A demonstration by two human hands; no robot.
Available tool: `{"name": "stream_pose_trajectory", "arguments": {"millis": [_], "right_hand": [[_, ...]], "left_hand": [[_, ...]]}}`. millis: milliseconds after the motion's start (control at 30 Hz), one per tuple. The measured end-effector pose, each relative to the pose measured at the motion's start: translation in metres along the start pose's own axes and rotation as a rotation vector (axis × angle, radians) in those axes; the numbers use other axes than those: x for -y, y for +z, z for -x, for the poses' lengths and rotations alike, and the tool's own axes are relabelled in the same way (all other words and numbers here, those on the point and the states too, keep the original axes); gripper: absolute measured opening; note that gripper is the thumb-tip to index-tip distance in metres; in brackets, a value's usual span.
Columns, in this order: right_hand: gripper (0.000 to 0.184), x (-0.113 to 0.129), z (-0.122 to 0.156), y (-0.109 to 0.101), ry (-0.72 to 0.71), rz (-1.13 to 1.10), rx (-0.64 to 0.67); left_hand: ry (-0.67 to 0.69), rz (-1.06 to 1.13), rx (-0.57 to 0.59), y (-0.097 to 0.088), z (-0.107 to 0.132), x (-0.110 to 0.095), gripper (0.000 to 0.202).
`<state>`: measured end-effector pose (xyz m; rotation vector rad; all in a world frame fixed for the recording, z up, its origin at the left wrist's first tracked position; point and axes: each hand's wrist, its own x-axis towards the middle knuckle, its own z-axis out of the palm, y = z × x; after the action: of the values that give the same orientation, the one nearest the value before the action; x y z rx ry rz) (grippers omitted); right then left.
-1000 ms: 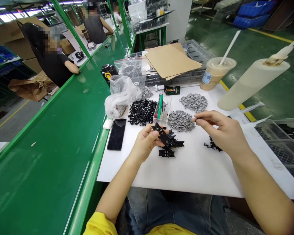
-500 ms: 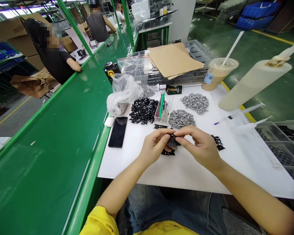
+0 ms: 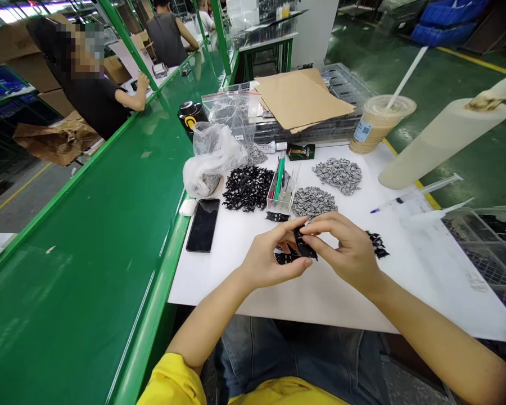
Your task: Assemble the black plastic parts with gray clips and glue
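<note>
Between my two hands is a small black plastic part [image 3: 305, 245], held tilted above the white table top. My right hand [image 3: 348, 247] pinches it at its upper right side with thumb and fingertips. My left hand [image 3: 267, 256] spans it from the left, index finger at the upper end and thumb at the lower end. Beneath my left hand lie more black parts [image 3: 284, 258], partly hidden by the fingers. Another black part [image 3: 277, 216] lies just beyond, below a clear box of tools [image 3: 283, 188]. Grey pieces [image 3: 314, 201] are heaped right behind my hands.
Around the work area are a heap of black pieces [image 3: 247, 188], a second grey heap [image 3: 338, 175], a phone [image 3: 203, 225], plastic bags [image 3: 215, 160], a drink cup [image 3: 379, 124], a large white tube [image 3: 442, 143] and a syringe [image 3: 417, 193]. A green conveyor [image 3: 88, 242] runs along the left.
The black part has been turned to a steeper tilt in my hands. My left thumb has moved down to its lower end. At left, a co-worker's forearm has risen.
</note>
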<state>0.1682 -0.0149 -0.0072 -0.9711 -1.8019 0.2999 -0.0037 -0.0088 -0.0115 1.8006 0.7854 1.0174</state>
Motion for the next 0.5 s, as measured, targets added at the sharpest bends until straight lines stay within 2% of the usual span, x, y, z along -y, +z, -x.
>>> {"name": "stream_pose_trajectory", "arguments": {"millis": [233, 500], "right_hand": [[0.010, -0.0016, -0.0037, -0.0053, -0.066, 0.054, 0.053], [0.010, 0.0002, -0.0041, -0.0081, -0.052, 0.025, 0.070]], "left_hand": [[0.044, 0.052, -0.004, -0.0001, -0.0001, 0.0023, 0.059], [0.044, 0.011, -0.008, 0.0015, 0.0013, 0.0025, 0.054]]}}
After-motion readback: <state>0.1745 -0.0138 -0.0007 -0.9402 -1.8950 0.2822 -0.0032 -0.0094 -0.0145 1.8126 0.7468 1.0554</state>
